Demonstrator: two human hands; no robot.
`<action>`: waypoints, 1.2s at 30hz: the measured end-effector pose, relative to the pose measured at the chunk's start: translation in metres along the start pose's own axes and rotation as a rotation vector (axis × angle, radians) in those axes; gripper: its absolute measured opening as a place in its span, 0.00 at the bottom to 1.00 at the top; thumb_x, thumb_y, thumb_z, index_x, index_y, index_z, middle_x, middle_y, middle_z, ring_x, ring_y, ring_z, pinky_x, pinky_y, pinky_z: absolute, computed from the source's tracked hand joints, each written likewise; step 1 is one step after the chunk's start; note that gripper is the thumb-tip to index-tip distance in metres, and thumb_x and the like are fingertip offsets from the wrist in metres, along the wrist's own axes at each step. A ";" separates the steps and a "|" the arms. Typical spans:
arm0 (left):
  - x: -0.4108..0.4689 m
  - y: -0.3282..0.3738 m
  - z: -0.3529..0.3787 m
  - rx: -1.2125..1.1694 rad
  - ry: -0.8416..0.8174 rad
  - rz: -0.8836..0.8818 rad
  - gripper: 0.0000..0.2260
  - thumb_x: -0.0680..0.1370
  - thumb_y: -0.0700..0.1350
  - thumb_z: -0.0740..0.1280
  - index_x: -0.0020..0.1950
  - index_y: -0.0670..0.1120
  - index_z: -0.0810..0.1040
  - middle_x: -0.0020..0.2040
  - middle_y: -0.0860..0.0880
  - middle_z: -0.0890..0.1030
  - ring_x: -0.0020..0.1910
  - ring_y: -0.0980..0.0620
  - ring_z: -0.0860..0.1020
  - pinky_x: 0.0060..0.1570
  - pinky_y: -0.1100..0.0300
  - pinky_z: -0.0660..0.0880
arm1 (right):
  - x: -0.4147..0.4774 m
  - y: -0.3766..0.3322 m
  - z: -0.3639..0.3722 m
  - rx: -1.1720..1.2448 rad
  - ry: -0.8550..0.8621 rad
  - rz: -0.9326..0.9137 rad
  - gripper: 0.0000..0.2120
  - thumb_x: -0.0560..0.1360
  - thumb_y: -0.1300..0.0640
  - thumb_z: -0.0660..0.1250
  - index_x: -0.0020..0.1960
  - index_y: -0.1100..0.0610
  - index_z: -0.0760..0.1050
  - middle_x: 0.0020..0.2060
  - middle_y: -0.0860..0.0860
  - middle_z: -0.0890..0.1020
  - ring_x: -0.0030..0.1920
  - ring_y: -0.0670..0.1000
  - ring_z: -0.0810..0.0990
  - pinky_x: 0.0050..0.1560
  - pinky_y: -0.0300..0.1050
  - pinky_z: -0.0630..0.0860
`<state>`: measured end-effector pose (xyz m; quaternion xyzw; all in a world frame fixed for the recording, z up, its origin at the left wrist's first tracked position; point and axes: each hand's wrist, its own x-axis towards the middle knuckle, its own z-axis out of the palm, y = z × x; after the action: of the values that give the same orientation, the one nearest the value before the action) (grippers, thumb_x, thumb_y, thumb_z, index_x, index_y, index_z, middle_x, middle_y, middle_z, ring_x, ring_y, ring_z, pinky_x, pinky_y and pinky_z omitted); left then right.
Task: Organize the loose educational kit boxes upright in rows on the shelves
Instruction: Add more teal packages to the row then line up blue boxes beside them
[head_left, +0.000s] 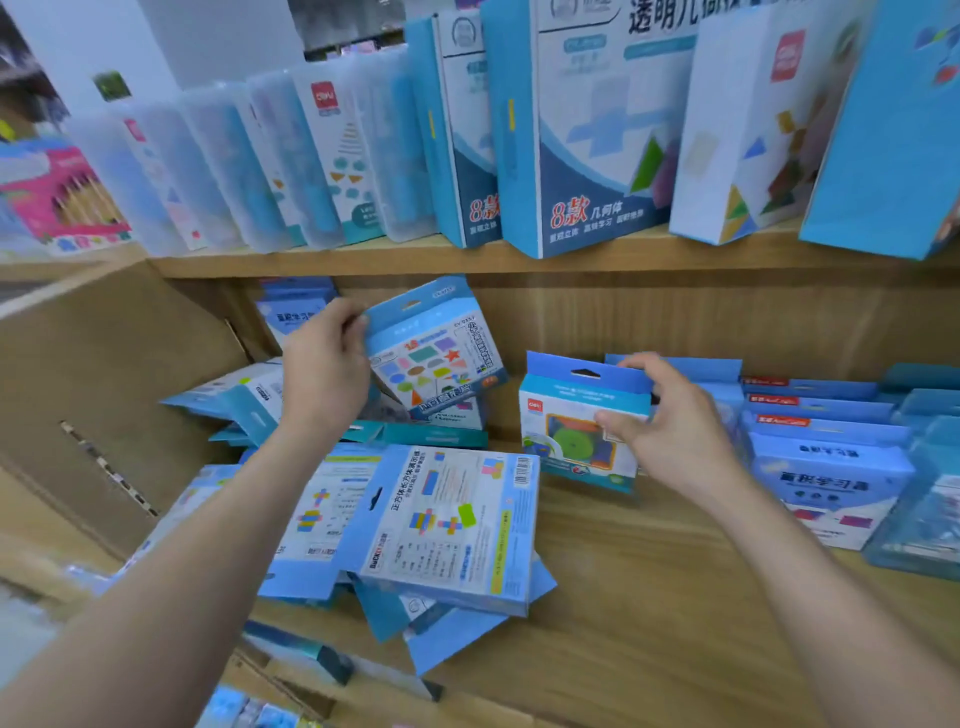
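From the head view, left of the upright row (826, 410) on the lower shelf (649, 597), my right hand (670, 421) grips a disc box (566, 441) standing at the row's left end. Further left of the row, my left hand (324, 364) pinches a shapes box (436, 358) by its top corner, tilted, raised over the flat pile (447, 525). It needs, I judge, to travel right; my right hand is nearer the row.

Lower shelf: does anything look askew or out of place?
On the left of the lower shelf, kit boxes lie in a heap; the top box lies flat, back side up, overhanging the others. The left hand holds a shapes box tilted; the right hand holds a discs box upright.
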<state>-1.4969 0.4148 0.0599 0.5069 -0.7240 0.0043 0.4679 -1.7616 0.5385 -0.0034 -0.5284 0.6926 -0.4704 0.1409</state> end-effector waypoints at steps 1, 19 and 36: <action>-0.002 -0.005 -0.006 -0.011 0.023 -0.007 0.08 0.80 0.39 0.61 0.53 0.40 0.79 0.42 0.46 0.79 0.41 0.43 0.77 0.42 0.56 0.70 | 0.004 -0.006 0.002 -0.038 -0.016 -0.016 0.18 0.69 0.55 0.74 0.53 0.44 0.70 0.43 0.49 0.80 0.45 0.54 0.76 0.41 0.45 0.70; -0.015 -0.016 -0.039 -0.082 0.104 -0.020 0.08 0.80 0.39 0.62 0.53 0.41 0.79 0.42 0.50 0.78 0.41 0.51 0.75 0.42 0.60 0.69 | 0.056 -0.025 0.045 -0.605 -0.245 -0.284 0.18 0.74 0.51 0.69 0.61 0.54 0.69 0.54 0.54 0.78 0.53 0.57 0.77 0.49 0.53 0.75; -0.020 0.001 -0.020 -0.218 0.015 -0.078 0.08 0.81 0.43 0.61 0.54 0.45 0.79 0.41 0.54 0.77 0.42 0.52 0.77 0.42 0.51 0.76 | 0.046 0.012 0.055 -1.163 -0.040 -0.534 0.24 0.49 0.65 0.80 0.44 0.63 0.80 0.37 0.56 0.78 0.42 0.58 0.76 0.40 0.49 0.56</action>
<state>-1.4832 0.4395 0.0582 0.4807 -0.6964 -0.0890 0.5254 -1.7491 0.4710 -0.0281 -0.6814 0.6765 -0.0268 -0.2780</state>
